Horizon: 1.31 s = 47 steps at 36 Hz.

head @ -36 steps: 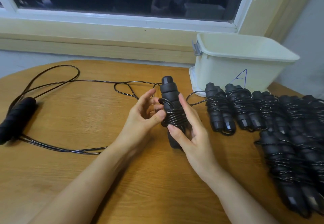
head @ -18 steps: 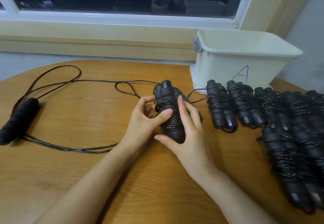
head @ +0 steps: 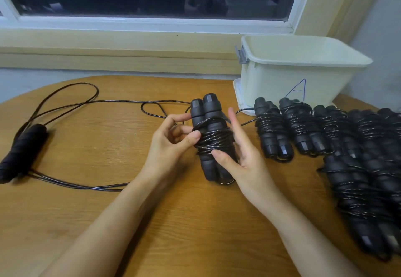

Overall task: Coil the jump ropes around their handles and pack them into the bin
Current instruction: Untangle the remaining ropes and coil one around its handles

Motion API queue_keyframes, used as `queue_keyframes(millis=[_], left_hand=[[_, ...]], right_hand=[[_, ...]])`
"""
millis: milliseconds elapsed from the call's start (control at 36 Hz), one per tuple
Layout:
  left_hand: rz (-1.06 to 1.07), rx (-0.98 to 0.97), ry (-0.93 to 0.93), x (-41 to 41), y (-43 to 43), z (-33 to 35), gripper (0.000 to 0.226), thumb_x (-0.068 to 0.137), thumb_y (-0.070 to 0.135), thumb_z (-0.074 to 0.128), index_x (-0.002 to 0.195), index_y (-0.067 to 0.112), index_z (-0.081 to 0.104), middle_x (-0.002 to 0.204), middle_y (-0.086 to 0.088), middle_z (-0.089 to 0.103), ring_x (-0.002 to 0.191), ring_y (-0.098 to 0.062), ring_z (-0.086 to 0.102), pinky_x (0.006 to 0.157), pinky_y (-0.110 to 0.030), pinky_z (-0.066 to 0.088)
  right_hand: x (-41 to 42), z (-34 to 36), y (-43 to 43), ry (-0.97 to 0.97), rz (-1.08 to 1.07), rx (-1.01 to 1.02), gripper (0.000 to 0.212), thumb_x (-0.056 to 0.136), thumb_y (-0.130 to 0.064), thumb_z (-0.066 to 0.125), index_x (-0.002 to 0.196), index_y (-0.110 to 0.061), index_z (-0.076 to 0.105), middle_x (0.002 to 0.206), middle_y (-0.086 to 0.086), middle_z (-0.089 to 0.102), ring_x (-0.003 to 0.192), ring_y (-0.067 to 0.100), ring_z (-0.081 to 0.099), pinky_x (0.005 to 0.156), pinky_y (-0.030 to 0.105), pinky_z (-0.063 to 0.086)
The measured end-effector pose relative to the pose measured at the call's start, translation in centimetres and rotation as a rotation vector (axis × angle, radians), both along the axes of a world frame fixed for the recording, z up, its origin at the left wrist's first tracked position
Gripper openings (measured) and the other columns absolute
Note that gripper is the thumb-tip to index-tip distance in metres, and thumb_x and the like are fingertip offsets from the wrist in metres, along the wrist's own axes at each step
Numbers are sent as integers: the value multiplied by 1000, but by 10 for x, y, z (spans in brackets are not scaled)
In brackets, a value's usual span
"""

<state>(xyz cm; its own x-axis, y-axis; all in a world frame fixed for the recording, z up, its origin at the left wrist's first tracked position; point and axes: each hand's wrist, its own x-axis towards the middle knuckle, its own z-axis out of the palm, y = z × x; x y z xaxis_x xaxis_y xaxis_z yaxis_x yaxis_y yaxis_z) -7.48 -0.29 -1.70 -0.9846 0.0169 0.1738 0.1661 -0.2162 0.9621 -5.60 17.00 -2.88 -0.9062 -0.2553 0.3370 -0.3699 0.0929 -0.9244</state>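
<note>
item: handle pair [head: 209, 124], black, two jump-rope handles side by side, upright, held just above the counter [head: 108, 222] at centre. its cord [head: 213, 141] is wound in several turns round the middle.
left hand [head: 171, 146]: grips the handle pair from the left, thumb pressed on the turns, fingers [head: 178, 117] curled toward the back.
right hand [head: 247, 159]: fingers [head: 235, 124] straight, not closed, lying along the right side of the pair; thumb tip touches the lowest turns.
coiled ropes [head: 347, 146]: many black bundles, wound, lying in rows on the counter at right, in front of the bin.
bin [head: 303, 77]: cream plastic, open top, blue letter "a" on its front wall, far right of the counter; contents cannot be told.
loose rope [head: 65, 103]: uncoiled, looping over the left of the counter; its handles [head: 23, 153] lie together near the left edge.
</note>
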Motion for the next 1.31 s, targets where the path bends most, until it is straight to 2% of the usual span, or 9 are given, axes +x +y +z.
queue_keyframes(millis=[139, 361, 528, 694, 833, 944, 1139, 1250, 1306], left_hand=[[-31, 28, -46, 2, 0, 4, 41, 75, 16, 67, 115, 18, 57, 94, -6, 72, 85, -15, 68, 71, -23, 54], [-35, -3, -98, 4, 0, 9, 47, 76, 18, 69, 118, 16, 51, 79, -11, 75, 71, -18, 71, 65, -25, 55], [73, -77, -79, 6, 3, 10, 48, 69, 23, 76, 111, 21, 54, 79, -12, 76, 73, -22, 73, 66, -29, 57], [124, -140, -23, 9, 7, 12, 50, 66, 27, 76, 109, 21, 53, 73, -5, 75, 72, -17, 73, 69, -25, 57], [107, -234, 53, 8, 5, 14, 51, 68, 27, 76, 114, 18, 56, 74, 1, 76, 80, -5, 71, 80, -3, 40], [65, -329, 105, 8, 5, 12, 63, 65, 24, 79, 123, 16, 57, 82, 1, 77, 91, -5, 70, 85, 1, 34], [89, -337, 145, 8, 7, 12, 56, 66, 20, 78, 119, 21, 60, 83, 5, 77, 86, -8, 71, 79, -2, 42], [113, -346, 167, 10, 8, 10, 53, 64, 24, 81, 114, 30, 62, 79, 7, 77, 86, -9, 72, 82, -12, 48], [134, -367, 192, 10, 9, 9, 52, 63, 27, 81, 111, 32, 63, 77, 9, 76, 85, -10, 71, 80, -7, 44]], right_hand=[[-2, 6, 2, -42, 16, -81, 71, 94, -17, 63, 147, -45, 25, 158, -7, 36, 144, 6, 33, 120, 41, 29], [-1, 7, 3, -96, 31, -61, 63, 95, -24, 56, 152, -29, 30, 153, -12, 41, 139, -3, 37, 109, 15, 35], [-5, 0, 0, 183, -204, 184, 51, 97, -16, 47, 147, -19, 36, 144, -12, 38, 132, -16, 31, 104, 3, 24], [-2, -8, -5, 300, -261, 306, 48, 102, -28, 31, 149, -29, 35, 155, -5, 37, 144, 10, 32, 117, 25, 28], [-2, -6, -4, 273, -276, 347, 48, 104, -28, 30, 152, -27, 30, 159, -5, 32, 147, 5, 26, 115, 11, 20], [-2, -3, 1, 201, -272, 355, 56, 101, -33, 35, 155, -21, 27, 160, -4, 30, 145, -5, 21, 108, 1, 15], [1, 0, -2, 203, -371, 538, 97, 76, -71, 52, 156, -24, 23, 151, -7, 41, 137, 7, 37, 100, 22, 38], [2, -3, -4, 246, -466, 646, 103, 70, -76, 51, 154, -19, 30, 147, -6, 44, 131, 10, 40, 90, 21, 37], [1, -6, -6, 270, -503, 637, 100, 70, -72, 56, 151, -15, 37, 147, -5, 42, 130, 12, 44, 87, 21, 40]])
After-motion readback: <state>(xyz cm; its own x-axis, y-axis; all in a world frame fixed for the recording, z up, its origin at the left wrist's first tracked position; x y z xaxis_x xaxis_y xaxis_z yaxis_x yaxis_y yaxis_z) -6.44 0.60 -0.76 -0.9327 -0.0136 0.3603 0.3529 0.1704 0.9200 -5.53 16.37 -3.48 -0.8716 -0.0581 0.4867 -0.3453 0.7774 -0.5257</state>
